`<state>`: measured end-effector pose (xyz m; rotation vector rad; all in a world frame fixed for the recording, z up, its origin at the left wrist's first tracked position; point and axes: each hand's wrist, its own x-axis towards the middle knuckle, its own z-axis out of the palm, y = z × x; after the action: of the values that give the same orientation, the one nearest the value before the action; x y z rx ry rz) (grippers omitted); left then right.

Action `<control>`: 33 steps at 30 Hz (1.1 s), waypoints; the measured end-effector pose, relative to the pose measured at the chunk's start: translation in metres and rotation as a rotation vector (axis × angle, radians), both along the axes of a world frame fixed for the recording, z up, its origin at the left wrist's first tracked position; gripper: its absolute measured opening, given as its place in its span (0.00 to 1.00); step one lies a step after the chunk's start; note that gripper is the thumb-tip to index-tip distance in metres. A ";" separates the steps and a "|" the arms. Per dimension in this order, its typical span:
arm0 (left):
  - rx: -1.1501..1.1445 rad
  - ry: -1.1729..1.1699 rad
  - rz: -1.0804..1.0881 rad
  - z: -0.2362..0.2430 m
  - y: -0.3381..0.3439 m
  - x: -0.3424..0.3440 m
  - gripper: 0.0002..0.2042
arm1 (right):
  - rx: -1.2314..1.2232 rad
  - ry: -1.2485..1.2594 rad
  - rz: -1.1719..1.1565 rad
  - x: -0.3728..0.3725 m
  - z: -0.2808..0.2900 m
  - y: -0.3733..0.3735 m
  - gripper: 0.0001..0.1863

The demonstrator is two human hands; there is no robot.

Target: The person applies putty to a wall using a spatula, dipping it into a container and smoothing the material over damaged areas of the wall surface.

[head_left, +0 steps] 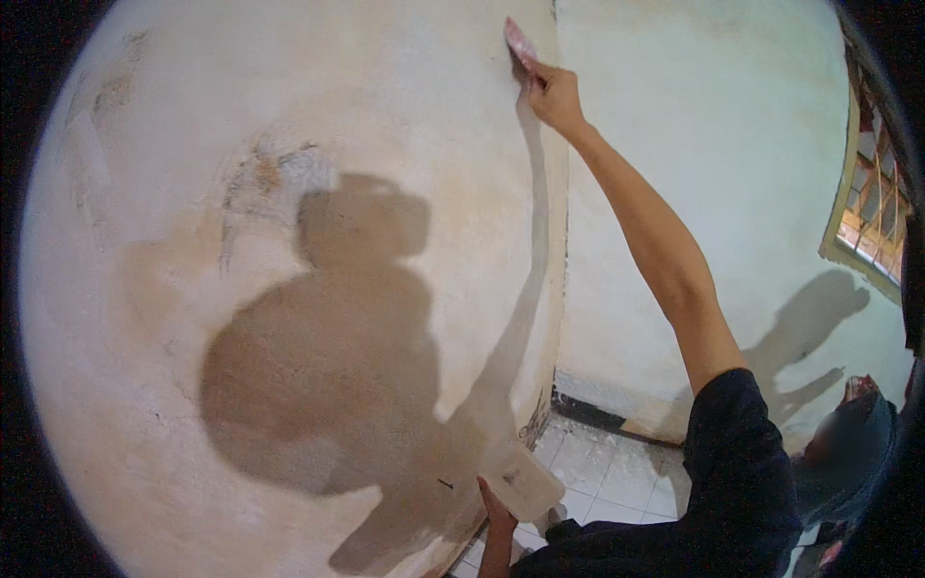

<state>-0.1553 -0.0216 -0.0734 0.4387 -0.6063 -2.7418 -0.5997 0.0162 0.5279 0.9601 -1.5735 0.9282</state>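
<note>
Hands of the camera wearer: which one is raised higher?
The right hand, gripping a flat pinkish tool by the stained wall; the left hand is low, holding a pale container.

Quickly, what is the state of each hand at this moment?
Left hand: holding a pale tub.
Right hand: closed, holding a flat pinkish tool.

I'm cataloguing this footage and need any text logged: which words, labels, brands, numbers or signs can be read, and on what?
None can be read.
Pale tub: no lettering can be made out.
Raised flat tool: too small to tell whether it bears any print.
Wall on the left: dark stains, no readable writing.
</note>
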 end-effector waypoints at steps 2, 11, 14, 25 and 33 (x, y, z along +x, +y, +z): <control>-0.014 0.001 -0.034 0.013 0.004 -0.005 0.36 | 0.014 -0.030 0.092 0.011 -0.027 0.027 0.20; -0.196 -0.049 0.038 0.067 0.027 0.020 0.33 | -0.055 -0.621 0.461 0.227 -0.192 0.140 0.12; 0.117 0.069 0.046 0.073 0.040 0.048 0.31 | -0.018 -0.906 0.556 0.309 -0.261 0.156 0.09; 0.048 0.017 0.370 0.090 0.076 0.134 0.38 | 0.542 -0.885 0.394 0.499 -0.361 0.131 0.09; 0.022 0.040 0.406 0.087 0.073 0.124 0.37 | 0.695 -0.521 0.427 0.497 -0.371 0.089 0.11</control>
<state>-0.0317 0.0511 0.0138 0.4549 -0.4228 -2.3660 -0.1031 0.1051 0.1568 1.6853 -2.2604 0.9831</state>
